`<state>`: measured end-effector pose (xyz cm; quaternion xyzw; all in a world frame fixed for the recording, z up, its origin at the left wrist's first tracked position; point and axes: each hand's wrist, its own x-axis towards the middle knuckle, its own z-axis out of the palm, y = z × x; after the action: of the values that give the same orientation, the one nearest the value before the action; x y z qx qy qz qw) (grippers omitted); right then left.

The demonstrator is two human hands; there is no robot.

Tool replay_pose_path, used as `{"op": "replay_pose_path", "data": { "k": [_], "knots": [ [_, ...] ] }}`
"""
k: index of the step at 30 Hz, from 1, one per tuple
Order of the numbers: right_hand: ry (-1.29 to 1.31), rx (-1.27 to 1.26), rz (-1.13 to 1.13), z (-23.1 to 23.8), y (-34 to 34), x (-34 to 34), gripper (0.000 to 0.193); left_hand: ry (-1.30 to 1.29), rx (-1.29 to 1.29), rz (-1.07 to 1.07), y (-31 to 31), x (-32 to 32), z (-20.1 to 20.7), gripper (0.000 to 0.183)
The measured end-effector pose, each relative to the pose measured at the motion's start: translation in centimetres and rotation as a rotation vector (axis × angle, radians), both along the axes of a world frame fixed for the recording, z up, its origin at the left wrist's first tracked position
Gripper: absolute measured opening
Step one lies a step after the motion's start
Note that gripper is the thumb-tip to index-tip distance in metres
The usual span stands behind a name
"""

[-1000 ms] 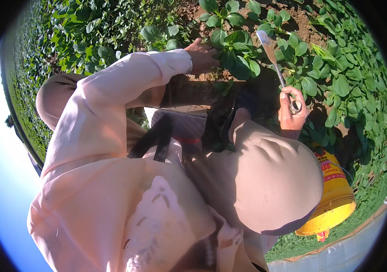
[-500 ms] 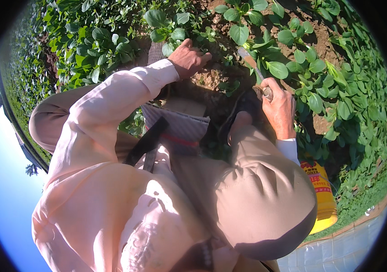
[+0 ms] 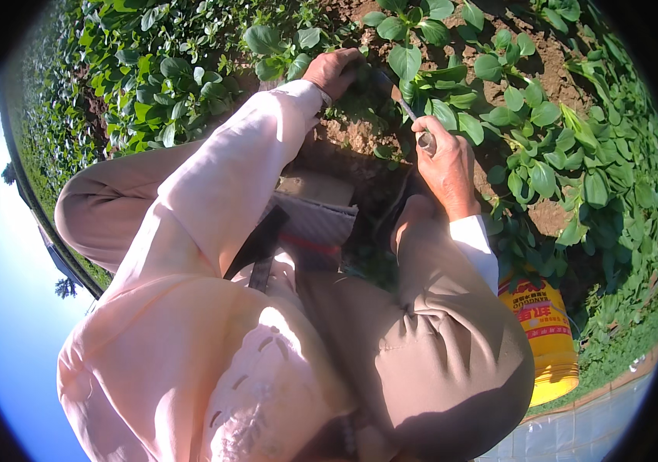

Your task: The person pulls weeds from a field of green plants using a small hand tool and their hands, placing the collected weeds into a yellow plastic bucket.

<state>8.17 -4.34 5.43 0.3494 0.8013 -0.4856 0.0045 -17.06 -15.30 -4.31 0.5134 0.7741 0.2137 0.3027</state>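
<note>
My right hand (image 3: 448,165) grips the rounded handle of a narrow-bladed hand trowel (image 3: 404,106). Its metal shank points up and left, and the blade tip lies in shadow among low plants. My left hand (image 3: 333,73) is just left of the blade, its fingers curled down into small green weeds (image 3: 371,77); what they hold is hidden in shade. Right of the trowel grows a leafy green seedling (image 3: 406,60) with broad oval leaves. Bare brown soil (image 3: 356,132) shows below my left hand.
Leafy plants (image 3: 606,162) spread over the right side, and denser greenery (image 3: 152,77) covers the left. A yellow bucket (image 3: 541,339) stands by my right knee. Between my bent legs is a grey striped pad (image 3: 317,219). A pale sheet (image 3: 575,420) lies at the lower right.
My left hand has moved up and right into the weeds, its fingers curling down. My right hand has shifted left and slightly up with the trowel, bringing the blade closer to the left hand.
</note>
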Motion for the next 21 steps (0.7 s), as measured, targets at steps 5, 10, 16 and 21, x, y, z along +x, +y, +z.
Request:
{"op": "replay_pose_path", "data": {
  "k": [5,10,16,21],
  "knots": [
    [0.02,0.078,0.068,-2.1,0.5,-2.9,0.018,-0.003,-0.068,0.184,0.4,0.6,0.4,0.035],
    [0.086,-0.095,-0.073,-2.9,1.1,-1.2,0.022,-0.712,-0.133,0.529,0.7,-0.5,2.0,0.022],
    [0.022,-0.035,-0.077,-0.5,1.5,2.2,0.029,-0.459,-0.064,0.214,2.1,-0.6,5.7,0.021],
    [0.048,-0.066,0.006,0.1,1.7,4.5,0.026,0.177,-0.248,-0.376,2.1,2.6,5.8,0.034]
  ]
}}
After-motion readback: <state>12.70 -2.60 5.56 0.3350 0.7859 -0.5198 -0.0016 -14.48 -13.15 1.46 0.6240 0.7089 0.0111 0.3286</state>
